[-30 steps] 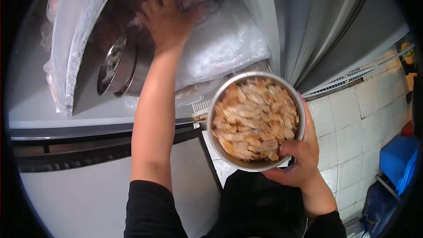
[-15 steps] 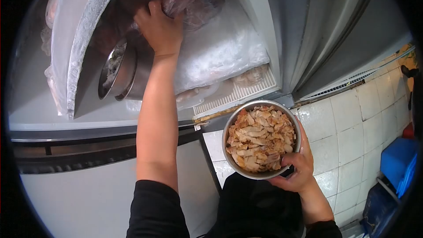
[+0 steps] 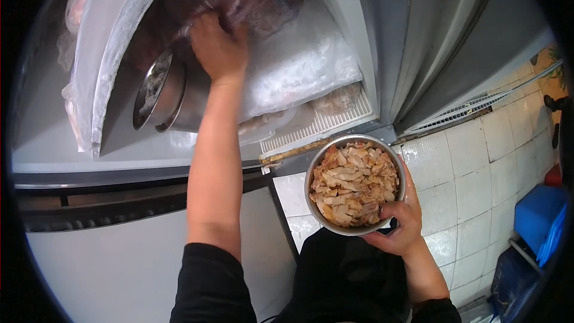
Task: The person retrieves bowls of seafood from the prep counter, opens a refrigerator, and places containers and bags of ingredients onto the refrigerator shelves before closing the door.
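Inside the freezer, my left hand point(image 3: 220, 48) is at a clear plastic bag point(image 3: 257, 0) of dark reddish contents. Its fingers curl into the plastic and the thumb presses the bag's near side; the fingertips are hidden. Outside, in front of my body, my right hand point(image 3: 402, 222) grips a round metal bowl point(image 3: 311, 174) by its near right rim, thumb over the edge. Strips of pale brown cooked meat point(image 3: 354, 185) fill the bowl, which is held nearly level.
Metal bowls point(image 3: 174, 93) lie tilted left of my forearm, one with whitish contents. A white plastic-wrapped slab point(image 3: 305, 72) rests on the ribbed freezer shelf point(image 3: 323, 121). The grey door point(image 3: 442, 54) stands at the right. Blue containers point(image 3: 535, 212) are on the tiled floor point(image 3: 478, 173).
My left hand has come slightly down and right, its fingers curling more into the bag. More of the bag shows above it. The bowl in my right hand has risen slightly in view.
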A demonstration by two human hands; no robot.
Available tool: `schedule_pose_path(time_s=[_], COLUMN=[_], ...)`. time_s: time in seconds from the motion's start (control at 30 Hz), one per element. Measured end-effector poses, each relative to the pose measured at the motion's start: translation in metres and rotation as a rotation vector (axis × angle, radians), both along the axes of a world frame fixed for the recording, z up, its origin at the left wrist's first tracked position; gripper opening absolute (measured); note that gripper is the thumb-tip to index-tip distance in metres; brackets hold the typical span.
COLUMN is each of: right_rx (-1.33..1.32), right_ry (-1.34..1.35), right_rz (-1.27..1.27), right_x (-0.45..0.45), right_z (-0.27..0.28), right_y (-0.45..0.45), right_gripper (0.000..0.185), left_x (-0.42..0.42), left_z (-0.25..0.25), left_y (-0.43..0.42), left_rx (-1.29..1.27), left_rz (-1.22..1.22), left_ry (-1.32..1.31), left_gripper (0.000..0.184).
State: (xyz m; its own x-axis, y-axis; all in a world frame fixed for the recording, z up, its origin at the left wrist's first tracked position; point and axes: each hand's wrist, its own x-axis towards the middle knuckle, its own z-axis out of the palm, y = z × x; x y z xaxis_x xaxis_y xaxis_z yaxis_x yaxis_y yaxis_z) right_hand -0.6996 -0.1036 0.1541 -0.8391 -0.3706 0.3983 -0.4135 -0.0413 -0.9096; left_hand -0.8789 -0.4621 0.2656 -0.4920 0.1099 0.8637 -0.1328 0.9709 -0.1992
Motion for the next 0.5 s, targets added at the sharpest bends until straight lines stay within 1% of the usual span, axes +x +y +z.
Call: schedule_pose_path(time_s=[0.07,0.1,0.13,0.2,0.23,0.27,0.3,0.33,0.4,0.43,0.5], right_rx=[0.021,0.026,0.045,0.064,0.072,0.080,0.083,0.079,0.073,0.080,0.088], right_ry=[-0.013,-0.020,-0.033,-0.046,-0.049,-0.050,-0.050,-0.054,-0.059,-0.054,-0.052], right_rz=[0.023,0.020,0.022,0.026,0.023,0.019,0.018,0.018,0.018,0.026,0.039], right_x=[0.002,0.005,0.008,0.013,0.015,0.016,0.016,0.016,0.015,0.014,0.012], right_z=[-0.002,-0.003,-0.005,-0.007,-0.008,-0.009,-0.010,-0.010,-0.011,-0.011,-0.010], right_y=[0.004,0.007,0.010,0.015,0.016,0.017,0.015,0.015,0.017,0.018,0.017], right_gripper=[0.042,0.042,0.042,0.042,0.042,0.043,0.043,0.043,0.043,0.043,0.043], left_x=[-0.001,-0.007,-0.015,-0.030,-0.032,-0.033,-0.034,-0.038,-0.044,-0.044,-0.043], left_z=[0.018,0.022,0.030,0.054,0.062,0.070,0.075,0.073,0.069,0.071,0.078], left_y=[-0.007,-0.018,-0.027,-0.037,-0.037,-0.036,-0.037,-0.036,-0.034,-0.034,-0.036], left_rx=[0.215,0.141,0.145,0.370,0.370,0.351,0.334,0.333,0.891,0.892,0.233], left_rz=[-0.036,-0.066,-0.062,-0.249,-0.248,-0.183,-0.118,-0.118,-0.451,-0.450,0.053], left_ry=[-0.088,0.019,0.012,0.073,0.072,0.040,0.006,0.004,0.014,0.012,-0.055], left_gripper=[0.040,0.037,0.037,0.040,0.040,0.045,0.050,0.050,0.048,0.048,0.046])
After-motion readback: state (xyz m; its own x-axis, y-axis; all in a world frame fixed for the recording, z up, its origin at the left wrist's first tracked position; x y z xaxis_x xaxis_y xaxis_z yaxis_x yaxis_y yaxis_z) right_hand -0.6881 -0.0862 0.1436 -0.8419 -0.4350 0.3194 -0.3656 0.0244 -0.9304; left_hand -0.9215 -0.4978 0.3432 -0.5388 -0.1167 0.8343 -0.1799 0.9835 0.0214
